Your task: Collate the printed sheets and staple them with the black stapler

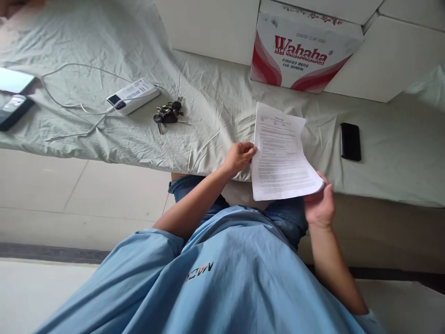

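The person holds a printed sheet of paper [281,155] over the edge of a bed covered with a pale green sheet [215,106]. The left hand [239,157] has its fingers closed on the paper's left edge; the right hand [320,204] grips the lower right corner, fingers curled beneath it. A black phone [350,141] lies just right of the paper. Further left lie a bunch of keys [168,113] and a white power bank [133,96] with a cable. A Wahaha carton [302,53] stands behind.
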The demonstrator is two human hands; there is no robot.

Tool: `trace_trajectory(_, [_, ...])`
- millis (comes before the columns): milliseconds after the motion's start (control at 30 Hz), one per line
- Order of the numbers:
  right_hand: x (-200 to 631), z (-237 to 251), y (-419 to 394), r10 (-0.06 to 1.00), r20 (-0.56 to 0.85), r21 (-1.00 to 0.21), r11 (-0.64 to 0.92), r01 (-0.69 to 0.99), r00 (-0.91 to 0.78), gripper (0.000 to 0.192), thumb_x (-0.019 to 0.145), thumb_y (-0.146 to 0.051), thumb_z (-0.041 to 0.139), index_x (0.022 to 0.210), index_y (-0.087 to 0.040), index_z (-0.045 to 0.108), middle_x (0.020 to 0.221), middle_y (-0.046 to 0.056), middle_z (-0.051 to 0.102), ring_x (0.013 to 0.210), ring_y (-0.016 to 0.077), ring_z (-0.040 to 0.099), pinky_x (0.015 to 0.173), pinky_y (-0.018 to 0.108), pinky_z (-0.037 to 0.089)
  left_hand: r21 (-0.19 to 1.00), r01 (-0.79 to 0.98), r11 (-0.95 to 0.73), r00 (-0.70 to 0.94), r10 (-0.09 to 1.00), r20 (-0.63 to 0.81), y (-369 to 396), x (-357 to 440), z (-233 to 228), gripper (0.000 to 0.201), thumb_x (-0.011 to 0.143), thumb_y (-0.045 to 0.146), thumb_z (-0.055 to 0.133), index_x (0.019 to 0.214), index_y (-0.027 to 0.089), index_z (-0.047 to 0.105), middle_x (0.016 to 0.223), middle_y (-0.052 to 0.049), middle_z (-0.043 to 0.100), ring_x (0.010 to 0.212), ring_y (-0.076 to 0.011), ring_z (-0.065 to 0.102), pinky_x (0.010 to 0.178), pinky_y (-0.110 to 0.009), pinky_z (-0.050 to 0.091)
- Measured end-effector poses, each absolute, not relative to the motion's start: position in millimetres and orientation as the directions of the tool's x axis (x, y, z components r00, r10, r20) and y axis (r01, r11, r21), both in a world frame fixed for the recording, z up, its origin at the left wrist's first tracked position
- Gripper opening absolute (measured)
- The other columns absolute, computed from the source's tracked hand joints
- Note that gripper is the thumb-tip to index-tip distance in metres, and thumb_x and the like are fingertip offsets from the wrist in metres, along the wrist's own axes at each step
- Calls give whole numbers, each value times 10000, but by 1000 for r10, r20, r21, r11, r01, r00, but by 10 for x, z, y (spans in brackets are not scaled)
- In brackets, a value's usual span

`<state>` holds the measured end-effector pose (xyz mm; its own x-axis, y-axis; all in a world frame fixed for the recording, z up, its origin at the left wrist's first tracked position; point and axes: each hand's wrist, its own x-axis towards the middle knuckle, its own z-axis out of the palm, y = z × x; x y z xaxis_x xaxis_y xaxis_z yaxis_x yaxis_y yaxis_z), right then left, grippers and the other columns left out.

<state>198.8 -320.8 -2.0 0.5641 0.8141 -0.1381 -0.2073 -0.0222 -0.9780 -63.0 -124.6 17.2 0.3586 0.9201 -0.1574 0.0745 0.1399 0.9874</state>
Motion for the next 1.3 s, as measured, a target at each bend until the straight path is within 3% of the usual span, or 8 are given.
trace_trajectory(167, [2703,-25,-2546,791,-83,-972,-200,127,607,904,706,-749,1015,1423,-289,711,1285,110,856,1181,303,822,1131,573,669,960,279,24,352,927,-126,-1199,-652,115,267,959,266,618,703,224,555,626,37,526,615,-128,503,652,-294,383])
trace_trajectory(467, [2468,-369,-2071,755,241,-895,-70,440,610,712,792,-790,908,1197,-219,779,876,21,797,799,211,700,918,436,628,932,336,-139,267,962,48,-1324,-655,65,381,963,284,573,686,258,313,632,45,335,642,-137,324,685,-342,279])
trace_trajectory(733, [2446,-359,-2122,740,247,-930,1,367,626,830,815,-869,864,1300,-203,758,957,44,805,865,224,740,941,428,639,994,104,-13,232,973,-12,-1299,-703,20,597,855,583,809,721,268,319,684,56,299,674,-120,281,632,-301,259])
trace_trajectory(833, [2468,-365,-2121,756,233,-924,-26,383,612,1001,693,-845,979,1405,-195,711,987,58,828,922,260,768,961,455,644,999,-3,48,264,963,-45,-1306,-689,11,592,783,650,917,762,249,483,753,12,543,742,-147,493,673,-290,416])
trace_trajectory(900, [2477,-369,-2130,755,246,-897,-61,438,608,908,653,-850,996,1233,-192,759,948,62,828,891,262,757,926,444,638,999,-4,39,290,956,-37,-1307,-680,-2,583,795,715,924,837,230,603,847,-34,667,828,-190,605,724,-306,490])
trace_trajectory(1000, [2484,-361,-2149,757,264,-870,-80,486,598,726,739,-889,905,946,-206,770,856,49,810,817,241,720,859,412,619,994,99,-38,270,963,10,-1303,-689,-19,692,930,852,769,742,244,497,726,-4,500,720,-159,475,647,-305,373])
trace_trajectory(1100, [2478,-334,-2165,730,290,-883,-46,468,618,677,852,-876,815,923,-203,787,850,47,810,851,250,741,853,398,622,986,137,-99,253,966,62,-1293,-717,-18,775,1021,917,599,715,256,336,701,20,304,670,-144,294,622,-334,247])
trace_trajectory(1300, [2470,-291,-2174,714,306,-902,6,431,630,609,954,-810,739,959,-203,783,865,42,777,929,253,772,855,380,641,982,146,-118,238,968,81,-1280,-742,7,786,1028,943,565,740,260,303,694,24,290,662,-151,266,635,-356,241])
